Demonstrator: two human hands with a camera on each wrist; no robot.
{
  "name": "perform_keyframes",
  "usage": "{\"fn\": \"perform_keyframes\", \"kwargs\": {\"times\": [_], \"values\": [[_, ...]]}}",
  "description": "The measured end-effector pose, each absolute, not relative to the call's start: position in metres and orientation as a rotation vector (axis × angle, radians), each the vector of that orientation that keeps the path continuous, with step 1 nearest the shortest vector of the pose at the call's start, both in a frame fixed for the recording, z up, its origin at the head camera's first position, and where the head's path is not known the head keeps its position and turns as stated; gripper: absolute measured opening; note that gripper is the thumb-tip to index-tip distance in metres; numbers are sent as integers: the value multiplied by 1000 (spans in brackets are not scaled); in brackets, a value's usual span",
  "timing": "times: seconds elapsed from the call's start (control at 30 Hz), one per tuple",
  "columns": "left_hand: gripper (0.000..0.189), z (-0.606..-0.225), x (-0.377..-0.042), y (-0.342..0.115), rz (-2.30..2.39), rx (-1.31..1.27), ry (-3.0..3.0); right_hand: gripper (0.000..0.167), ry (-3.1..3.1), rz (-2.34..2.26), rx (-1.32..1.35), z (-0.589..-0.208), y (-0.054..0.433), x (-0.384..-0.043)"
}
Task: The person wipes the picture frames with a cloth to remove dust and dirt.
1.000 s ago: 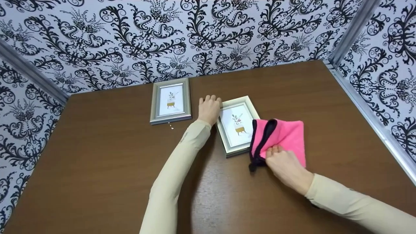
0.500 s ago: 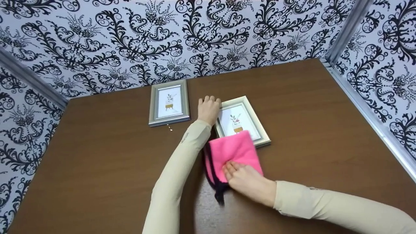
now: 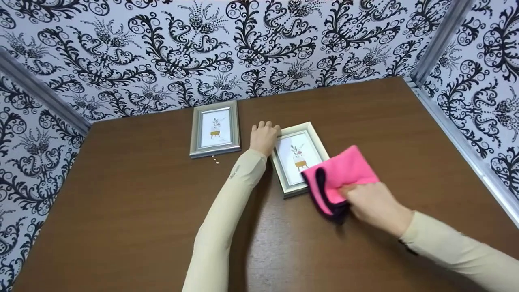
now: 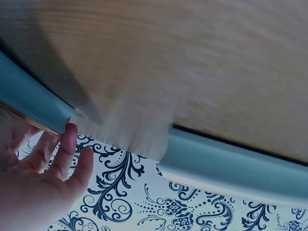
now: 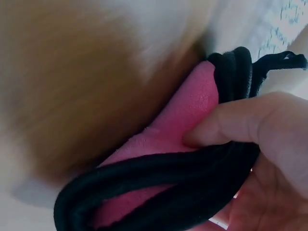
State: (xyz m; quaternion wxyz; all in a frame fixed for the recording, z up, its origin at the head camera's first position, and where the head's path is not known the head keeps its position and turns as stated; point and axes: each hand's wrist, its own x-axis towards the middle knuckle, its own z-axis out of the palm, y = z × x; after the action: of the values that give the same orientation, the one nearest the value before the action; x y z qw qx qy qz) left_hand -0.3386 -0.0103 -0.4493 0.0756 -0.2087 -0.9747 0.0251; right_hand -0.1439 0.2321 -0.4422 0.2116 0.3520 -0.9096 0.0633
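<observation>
Since half a second ago the right hand [image 3: 375, 205] has swept the pink cloth [image 3: 340, 176] from the near edge of the picture frame [image 3: 299, 158] out over its right lower corner, while the left hand [image 3: 264, 136] has stayed where it was. The brown table [image 3: 121, 211] carries everything, walled in by black-and-white patterned panels. The frame being wiped lies slightly askew at the middle of the table, glass up; a second frame [image 3: 215, 129] lies well apart to its left, near the back wall. The left hand rests with relaxed fingers [image 4: 67, 149] against the frame's upper left corner, steadying it. The right hand's fingers are curled around the bunched cloth (black-edged, folded over itself), pressing it down. Wiping looks under way; the second frame appears untouched.
</observation>
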Motion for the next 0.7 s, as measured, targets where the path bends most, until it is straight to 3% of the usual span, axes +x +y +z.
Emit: {"fn": "perform_keyframes", "kwargs": {"times": [0.37, 0.47, 0.7], "values": [[30, -431, -332, 7, 148, -505, -3027, 30, -2858, 524, 622, -398, 277, -158], [27, -422, -308, 15, 226, -648, -2949, 28, -2772, 639, 556, -390, 286, -165], [17, -427, -218, 34, 322, -1115, -2658, 31, -2652, 790, 399, -381, 297, -179]]}}
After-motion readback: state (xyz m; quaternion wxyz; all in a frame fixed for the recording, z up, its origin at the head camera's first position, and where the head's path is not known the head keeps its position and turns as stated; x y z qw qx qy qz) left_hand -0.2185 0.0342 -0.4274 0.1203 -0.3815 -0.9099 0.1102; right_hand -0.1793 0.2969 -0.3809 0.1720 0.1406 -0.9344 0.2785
